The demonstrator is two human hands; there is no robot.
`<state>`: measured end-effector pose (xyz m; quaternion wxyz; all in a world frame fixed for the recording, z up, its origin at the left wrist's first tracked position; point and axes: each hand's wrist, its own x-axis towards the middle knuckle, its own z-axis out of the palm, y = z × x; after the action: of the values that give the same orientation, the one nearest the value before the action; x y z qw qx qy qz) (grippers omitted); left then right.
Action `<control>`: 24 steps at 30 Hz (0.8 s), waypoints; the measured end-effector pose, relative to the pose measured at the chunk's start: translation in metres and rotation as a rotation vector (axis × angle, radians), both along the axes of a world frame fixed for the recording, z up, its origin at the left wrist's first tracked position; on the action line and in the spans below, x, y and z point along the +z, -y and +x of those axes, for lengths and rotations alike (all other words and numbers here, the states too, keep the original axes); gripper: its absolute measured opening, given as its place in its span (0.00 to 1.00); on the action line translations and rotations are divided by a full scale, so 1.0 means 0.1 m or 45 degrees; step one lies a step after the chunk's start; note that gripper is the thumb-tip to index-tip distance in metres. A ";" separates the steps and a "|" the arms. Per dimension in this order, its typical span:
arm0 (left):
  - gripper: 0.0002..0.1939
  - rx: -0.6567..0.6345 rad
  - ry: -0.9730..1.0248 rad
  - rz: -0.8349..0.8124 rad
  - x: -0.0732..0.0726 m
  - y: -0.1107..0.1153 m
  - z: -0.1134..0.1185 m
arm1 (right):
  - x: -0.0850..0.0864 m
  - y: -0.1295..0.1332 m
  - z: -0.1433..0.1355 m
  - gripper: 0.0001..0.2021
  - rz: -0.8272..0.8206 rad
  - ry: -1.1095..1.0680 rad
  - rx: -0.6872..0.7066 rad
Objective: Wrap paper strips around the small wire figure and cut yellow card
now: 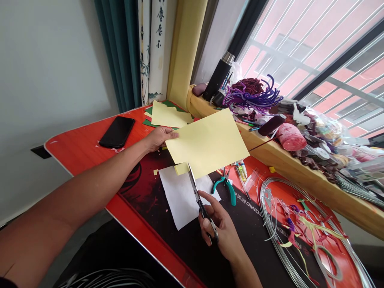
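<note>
My left hand (161,139) pinches the left edge of a large yellow sheet of paper (208,140), thumb on top, and holds it raised above the table. In my right hand (217,224) is a pair of scissors (196,192) with dark handles, fingers wrapped in the loops. The scissor blades meet the sheet's lower edge, beside a small yellow flap (181,169) at the lower left. I cannot tell whether the flap is still joined to the sheet. Beneath lies a white sheet of paper (177,204), partly covered from view.
Teal-handled pliers (225,186) lie right of the white paper on a dark mat (186,250). Coiled wire (270,224) and colourful scraps sit farther right. A phone (117,132) rests at left on the red table (75,140). Craft supplies crowd the windowsill (330,192).
</note>
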<state>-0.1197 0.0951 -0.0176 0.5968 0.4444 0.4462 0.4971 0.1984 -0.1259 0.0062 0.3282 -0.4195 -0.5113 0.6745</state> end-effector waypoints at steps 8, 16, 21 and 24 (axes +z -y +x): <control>0.22 -0.014 0.001 -0.001 0.04 0.03 0.02 | 0.01 0.00 -0.01 0.40 -0.002 -0.008 0.000; 0.23 -0.024 0.003 0.002 0.05 0.04 0.03 | 0.01 -0.01 -0.03 0.40 -0.005 -0.007 -0.017; 0.24 -0.027 0.008 0.002 0.05 0.04 0.04 | 0.00 -0.01 -0.02 0.40 -0.011 -0.013 -0.018; 0.24 -0.026 0.006 0.003 0.05 0.04 0.04 | 0.00 -0.01 -0.02 0.40 -0.019 0.003 -0.026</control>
<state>-0.1162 0.0907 -0.0128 0.6024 0.4487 0.4396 0.4925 0.1963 -0.1251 0.0057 0.3313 -0.4279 -0.5021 0.6745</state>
